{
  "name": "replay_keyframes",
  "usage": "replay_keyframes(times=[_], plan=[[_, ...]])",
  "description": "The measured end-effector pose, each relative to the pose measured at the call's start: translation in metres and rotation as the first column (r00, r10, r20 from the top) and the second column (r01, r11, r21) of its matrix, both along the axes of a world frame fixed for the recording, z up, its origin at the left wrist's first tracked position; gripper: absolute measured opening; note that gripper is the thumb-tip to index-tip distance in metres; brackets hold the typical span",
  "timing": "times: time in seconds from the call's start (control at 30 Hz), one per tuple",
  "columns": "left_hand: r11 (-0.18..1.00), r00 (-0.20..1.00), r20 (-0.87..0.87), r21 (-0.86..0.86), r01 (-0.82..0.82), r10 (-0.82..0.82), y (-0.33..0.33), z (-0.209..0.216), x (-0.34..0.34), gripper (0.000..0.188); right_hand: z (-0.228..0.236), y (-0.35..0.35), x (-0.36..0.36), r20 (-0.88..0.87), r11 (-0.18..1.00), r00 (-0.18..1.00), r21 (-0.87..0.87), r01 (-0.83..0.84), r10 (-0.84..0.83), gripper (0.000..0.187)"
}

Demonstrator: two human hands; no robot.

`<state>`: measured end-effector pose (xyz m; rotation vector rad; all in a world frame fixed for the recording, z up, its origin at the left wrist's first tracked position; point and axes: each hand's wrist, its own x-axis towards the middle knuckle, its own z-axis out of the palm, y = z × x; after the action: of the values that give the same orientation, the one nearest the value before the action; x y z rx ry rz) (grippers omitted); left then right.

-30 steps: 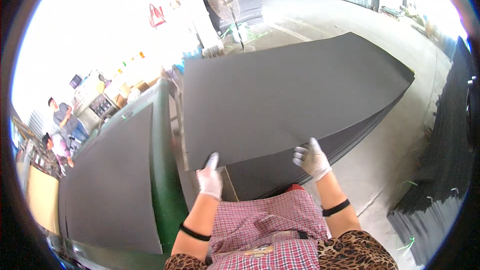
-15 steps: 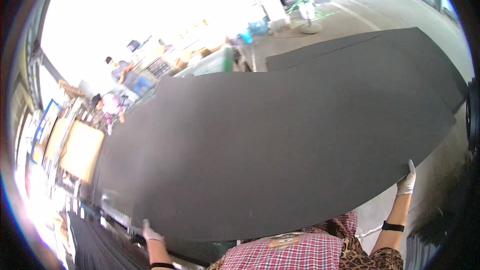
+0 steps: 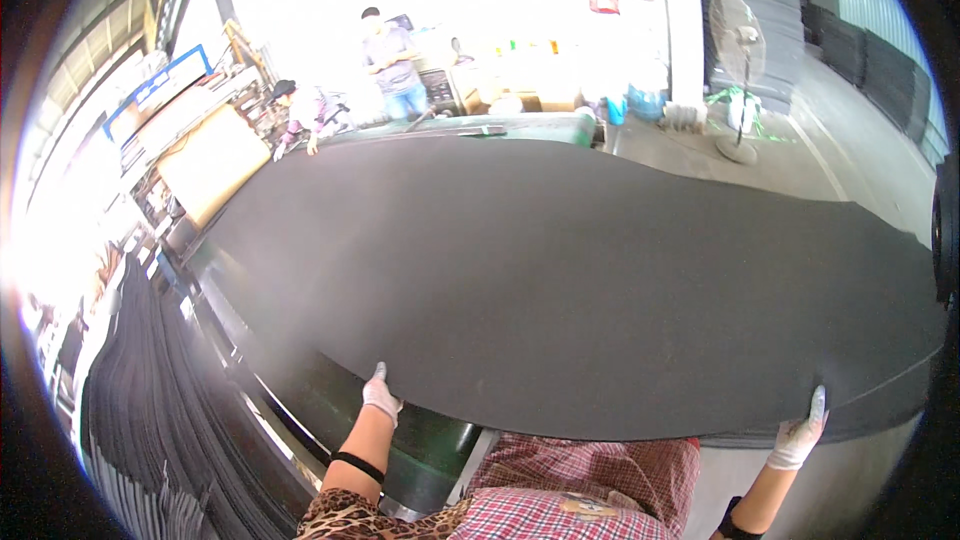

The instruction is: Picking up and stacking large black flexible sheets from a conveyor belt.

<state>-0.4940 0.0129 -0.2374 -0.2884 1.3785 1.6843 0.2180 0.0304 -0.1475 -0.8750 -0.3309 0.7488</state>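
Note:
A large black sheet (image 3: 560, 290), like foam or rubber, stretches across most of the view in front of me. My left hand (image 3: 381, 395), in a white glove, grips its near edge with the thumb on top and the fingers hidden below. Farther right along the same edge, my right hand (image 3: 803, 430), also gloved in white, holds the sheet the same way. Under the sheet's left part shows a green belt surface (image 3: 425, 455). At the far left corner of the sheet, a co-worker (image 3: 305, 120) in a dark cap leans in with hands at its edge.
A stack of black sheets (image 3: 190, 410) drapes at the left. Another person (image 3: 392, 60) stands behind a green table (image 3: 540, 127). Toward the back right are a standing fan (image 3: 742, 50), a blue bucket (image 3: 616, 110) and piled grey sheets (image 3: 785, 30).
The view has swung leftward and levelled. The sheet's far side lies flatter and lower, its separate back flap no longer visible. Both my hands still hold the near edge, now closer together.

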Motion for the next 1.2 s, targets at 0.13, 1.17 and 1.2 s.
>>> replay_keyframes(times=[0.13, 1.17, 1.2], plan=[[0.972, 0.978, 0.197, 0.236, 0.026, -0.074, 0.021, -0.001, 0.059, 0.048, 0.026, 0.015, -0.069, 0.052, 0.995, 0.995, 0.049, -0.084, 0.082, 0.053], [0.807, 0.904, 0.358, 0.59, -0.024, -0.235, 0.067, -0.062, 0.053, 0.042, 0.026, 0.028, -0.155, -0.315, 0.845, 0.79, 0.092, -0.526, 0.526, 0.073], [0.638, 0.676, 0.597, 0.732, -0.24, -0.431, 0.059, -0.073, 0.031, 0.043, 0.027, 0.025, -0.133, -0.258, 0.86, 0.821, 0.118, -0.496, 0.509, 0.071]])
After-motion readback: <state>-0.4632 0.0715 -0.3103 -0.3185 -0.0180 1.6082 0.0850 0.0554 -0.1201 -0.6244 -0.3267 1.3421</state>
